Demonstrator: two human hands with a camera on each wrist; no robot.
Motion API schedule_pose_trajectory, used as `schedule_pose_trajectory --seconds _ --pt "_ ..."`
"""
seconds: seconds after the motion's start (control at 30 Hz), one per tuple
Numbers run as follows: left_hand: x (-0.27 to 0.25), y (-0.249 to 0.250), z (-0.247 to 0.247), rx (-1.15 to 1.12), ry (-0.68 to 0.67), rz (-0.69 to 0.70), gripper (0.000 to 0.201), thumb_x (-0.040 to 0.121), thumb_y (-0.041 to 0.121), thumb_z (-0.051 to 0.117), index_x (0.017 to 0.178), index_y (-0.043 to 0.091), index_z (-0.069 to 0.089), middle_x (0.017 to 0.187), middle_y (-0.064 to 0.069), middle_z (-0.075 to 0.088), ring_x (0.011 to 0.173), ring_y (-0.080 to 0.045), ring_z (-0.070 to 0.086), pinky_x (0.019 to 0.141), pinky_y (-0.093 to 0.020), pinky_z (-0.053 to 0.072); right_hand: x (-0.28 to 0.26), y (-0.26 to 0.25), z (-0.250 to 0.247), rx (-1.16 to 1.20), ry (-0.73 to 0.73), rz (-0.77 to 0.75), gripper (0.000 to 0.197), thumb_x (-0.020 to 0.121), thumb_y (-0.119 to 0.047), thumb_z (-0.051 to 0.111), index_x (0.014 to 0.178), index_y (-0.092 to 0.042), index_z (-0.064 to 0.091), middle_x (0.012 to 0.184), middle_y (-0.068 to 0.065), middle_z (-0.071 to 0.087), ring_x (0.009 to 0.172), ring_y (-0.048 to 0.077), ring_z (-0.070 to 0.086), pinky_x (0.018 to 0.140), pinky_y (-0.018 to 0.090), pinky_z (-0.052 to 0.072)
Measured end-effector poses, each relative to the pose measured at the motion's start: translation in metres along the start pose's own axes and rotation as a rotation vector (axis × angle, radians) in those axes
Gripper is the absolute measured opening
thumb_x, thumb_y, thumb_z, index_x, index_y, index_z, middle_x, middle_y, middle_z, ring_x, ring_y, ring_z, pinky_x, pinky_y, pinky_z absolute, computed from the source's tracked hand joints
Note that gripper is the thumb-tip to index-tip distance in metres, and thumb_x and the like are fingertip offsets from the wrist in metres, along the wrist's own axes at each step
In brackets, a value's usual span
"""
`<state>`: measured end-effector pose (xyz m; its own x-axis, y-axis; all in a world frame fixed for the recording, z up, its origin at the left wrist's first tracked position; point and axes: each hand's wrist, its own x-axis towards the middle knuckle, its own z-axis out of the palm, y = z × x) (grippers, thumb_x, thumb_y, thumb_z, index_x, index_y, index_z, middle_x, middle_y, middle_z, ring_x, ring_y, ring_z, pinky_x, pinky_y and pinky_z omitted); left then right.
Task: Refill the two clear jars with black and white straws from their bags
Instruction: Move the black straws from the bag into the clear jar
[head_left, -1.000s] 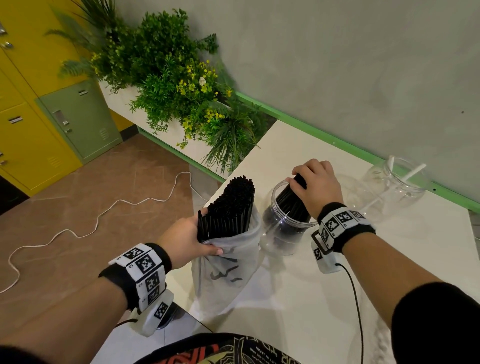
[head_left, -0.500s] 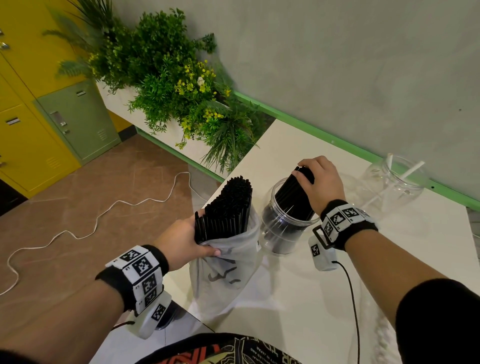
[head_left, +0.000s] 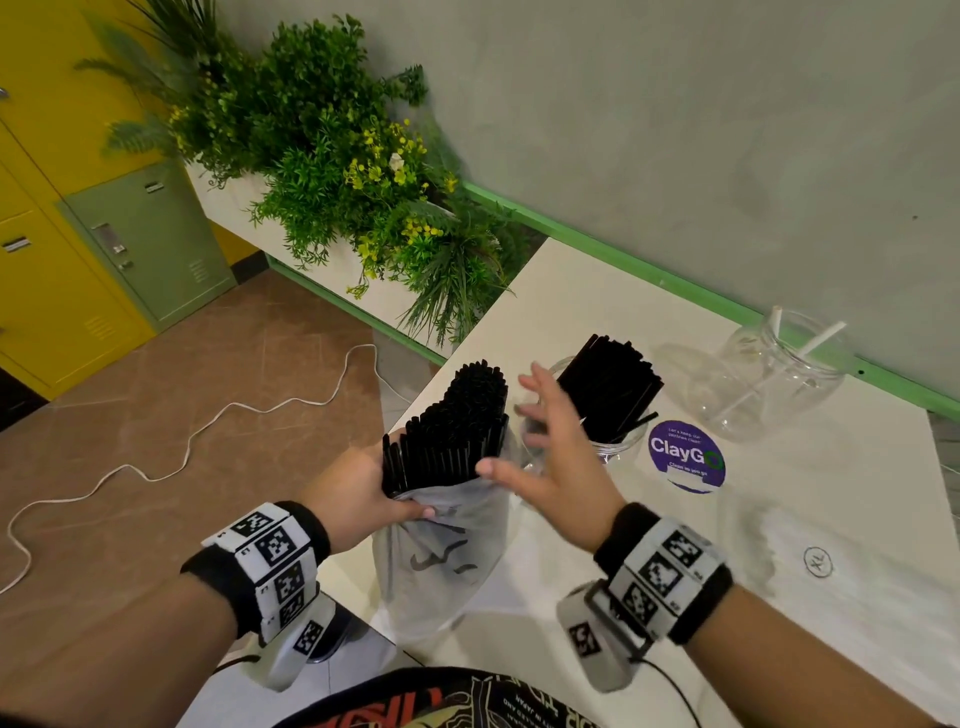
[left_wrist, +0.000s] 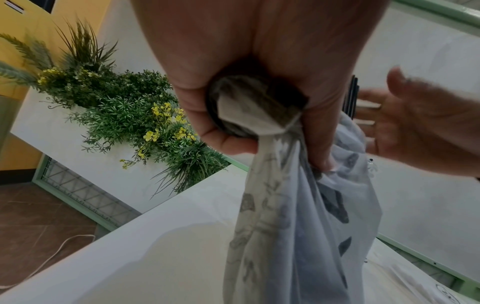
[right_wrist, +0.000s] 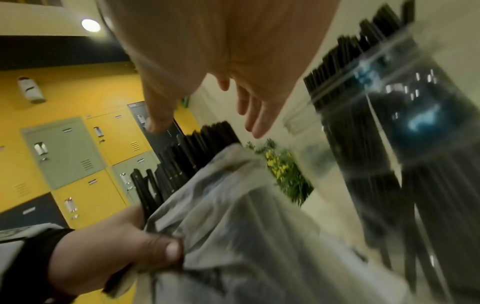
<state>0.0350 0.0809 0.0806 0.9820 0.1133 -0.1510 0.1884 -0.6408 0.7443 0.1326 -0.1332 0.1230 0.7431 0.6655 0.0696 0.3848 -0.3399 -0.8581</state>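
Your right hand (head_left: 545, 457) hovers with its fingers spread and straight, holding nothing, in the gap between the bag's bundle and the near jar (head_left: 597, 410), its palm turned toward the bundle. What the next grab turns on is this: the black straws (head_left: 452, 426) in the bag stand just to the left of those fingers, their long axis running up and leaning slightly away from you, tips fanned above the bag's mouth. Your thumb already sits near the bundle's right edge, low down by the bag's rim. Your left hand (head_left: 363, 486) is curled tight round the neck of the grey plastic bag (head_left: 441, 561) and the straws' lower part, so it is occupied holding them upright; the right hand is the free one and the nearer to the exposed tops. I judge you need to close across the straws' length, not along it, taking a clump from the right side. The near jar, already carrying a leaning batch of black straws, stands just behind your right hand on the white table (head_left: 597, 597). The far jar (head_left: 779, 374), well apart to the right, holds only a few white straws (head_left: 823, 338).
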Motion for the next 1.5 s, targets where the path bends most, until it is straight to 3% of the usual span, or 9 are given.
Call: schedule_pose_trajectory --seconds 0.13,0.33,0.47,0.57,0.73,0.9,1.07,1.27,1.5 --pt "-0.003 0.003 0.003 0.000 0.035 0.002 0.038 0.066 0.030 0.083 0.084 0.042 0.052 0.080 0.012 0.065 0.076 -0.001 0.062 0.068 -0.032 0.051 0.003 0.009 0.025 -0.143 -0.072 0.015 0.099 0.071 -0.059 0.074 0.149 -0.027 0.022 0.144 -0.005 0.039 0.133 0.011 0.035 0.112 0.038 0.033" --pt "0.003 0.022 0.000 -0.112 0.156 0.051 0.030 0.061 0.044 0.075 0.080 0.040 0.052 0.070 0.014 0.058 0.068 0.008 0.057 0.055 -0.012 0.039 0.003 -0.011 0.026 -0.249 0.035 -0.112 0.071 0.081 -0.056 0.060 0.136 -0.014 0.045 0.126 0.001 0.048 0.114 0.016 0.040 0.100 0.025 0.033" --pt "0.010 0.011 0.005 -0.075 0.125 -0.003 0.045 0.061 0.045 0.078 0.094 0.020 0.062 0.082 0.005 0.065 0.077 -0.011 0.062 0.064 -0.032 0.049 0.006 -0.003 0.019 -0.234 0.057 -0.036 0.053 0.077 -0.042 0.075 0.116 -0.010 0.058 0.100 -0.011 0.050 0.102 0.018 0.043 0.093 0.033 0.038" --pt "0.011 0.005 0.010 -0.032 0.117 -0.046 0.033 0.067 0.028 0.083 0.091 0.019 0.061 0.079 0.004 0.065 0.075 -0.015 0.062 0.064 -0.034 0.050 0.005 0.000 0.020 -0.201 0.087 -0.016 0.045 0.074 -0.037 0.080 0.105 -0.010 0.062 0.089 -0.020 0.045 0.098 0.016 0.042 0.088 0.028 0.037" --pt "0.010 0.006 0.009 -0.012 0.087 -0.044 0.038 0.066 0.038 0.082 0.093 0.019 0.063 0.078 0.007 0.066 0.072 -0.009 0.061 0.062 -0.034 0.050 0.004 -0.005 0.017 -0.105 0.139 0.003 0.028 0.079 -0.035 0.076 0.083 -0.019 0.054 0.084 -0.003 0.054 0.087 0.011 0.040 0.075 0.013 0.033" --pt "0.010 0.011 0.009 -0.017 0.085 -0.040 0.034 0.068 0.036 0.083 0.091 0.020 0.063 0.079 0.005 0.067 0.074 -0.009 0.063 0.065 -0.037 0.052 0.005 -0.022 0.004 0.086 0.177 -0.011 0.027 0.088 -0.029 0.068 0.080 -0.009 0.053 0.072 0.009 0.050 0.069 0.019 0.046 0.064 0.027 0.039" --pt "0.011 0.014 0.008 -0.002 0.085 -0.059 0.040 0.068 0.040 0.082 0.094 0.019 0.060 0.081 0.002 0.067 0.074 -0.012 0.063 0.065 -0.036 0.052 0.010 -0.039 -0.008 0.172 0.318 -0.078 0.010 0.092 -0.014 0.063 0.094 -0.010 0.054 0.084 0.012 0.063 0.082 0.023 0.062 0.076 0.028 0.048" --pt "0.011 0.015 0.009 -0.031 0.082 -0.075 0.036 0.067 0.040 0.082 0.091 0.023 0.062 0.080 0.004 0.068 0.074 -0.009 0.063 0.065 -0.035 0.053 0.016 -0.056 -0.014 0.180 0.480 -0.271 0.049 0.091 0.007 0.054 0.116 -0.033 0.043 0.092 0.004 0.060 0.081 0.015 0.068 0.085 0.035 0.052" --pt "0.011 0.019 0.006 -0.004 0.087 -0.078 0.033 0.069 0.037 0.082 0.086 0.028 0.055 0.077 0.007 0.064 0.071 -0.007 0.059 0.055 -0.022 0.042 0.025 -0.073 -0.037 0.336 0.537 -0.267 0.028 0.092 0.010 0.049 0.097 -0.016 0.055 0.095 0.005 0.055 0.084 0.029 0.068 0.079 0.051 0.057"
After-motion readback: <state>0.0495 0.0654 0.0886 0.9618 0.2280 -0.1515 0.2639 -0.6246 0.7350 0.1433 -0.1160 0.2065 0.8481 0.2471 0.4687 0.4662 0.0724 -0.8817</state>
